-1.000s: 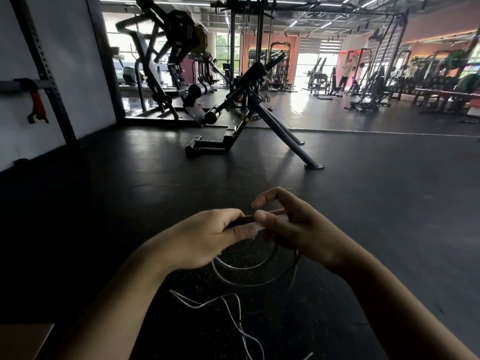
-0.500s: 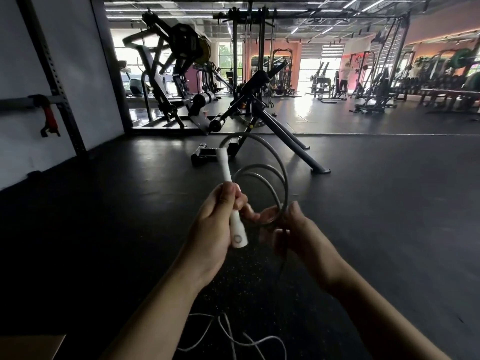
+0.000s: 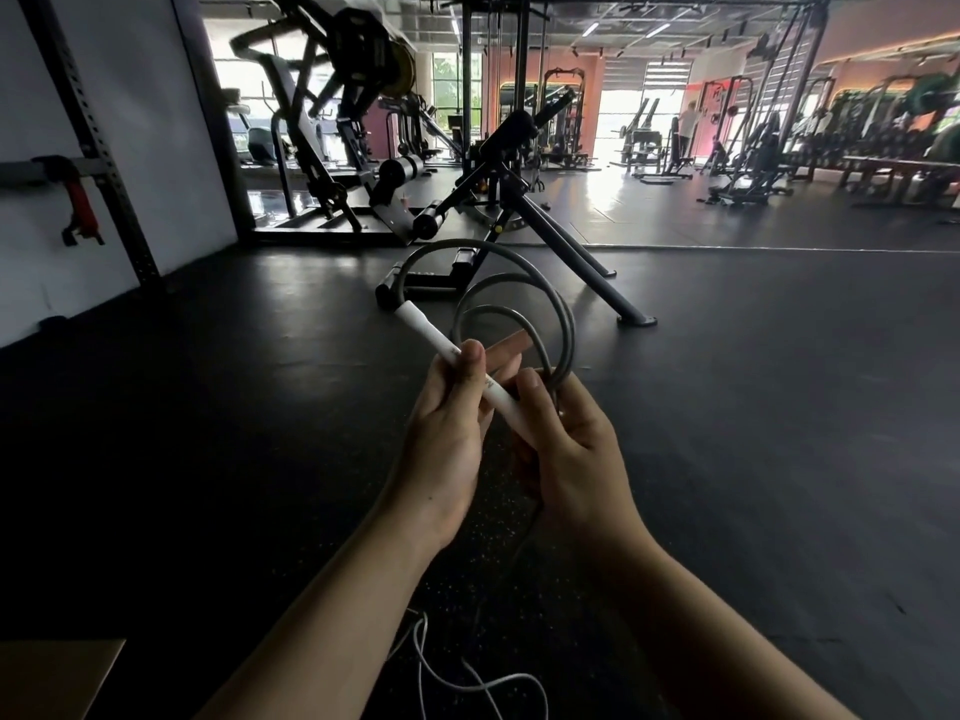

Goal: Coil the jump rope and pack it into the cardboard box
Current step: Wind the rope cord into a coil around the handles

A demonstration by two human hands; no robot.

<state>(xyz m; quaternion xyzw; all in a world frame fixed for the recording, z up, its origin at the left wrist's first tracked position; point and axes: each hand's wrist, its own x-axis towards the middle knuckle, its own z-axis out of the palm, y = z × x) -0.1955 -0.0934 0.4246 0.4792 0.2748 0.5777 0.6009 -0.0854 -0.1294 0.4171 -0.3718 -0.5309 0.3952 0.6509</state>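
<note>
Jump rope [image 3: 519,304] coils above both hands' grip, white handle [image 3: 441,340] pinched between them.

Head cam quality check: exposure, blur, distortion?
Head view: backlit, the windows blown out with glare on the floor; near floor underexposed; rope and both hands sharp, left hand, right hand; wide-angle bending at the edges.

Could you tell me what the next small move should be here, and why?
Probably draw up another loop: the left hand grips the white handle, the right hand holds the grey coils, yet slack rope lies on the floor.
</note>
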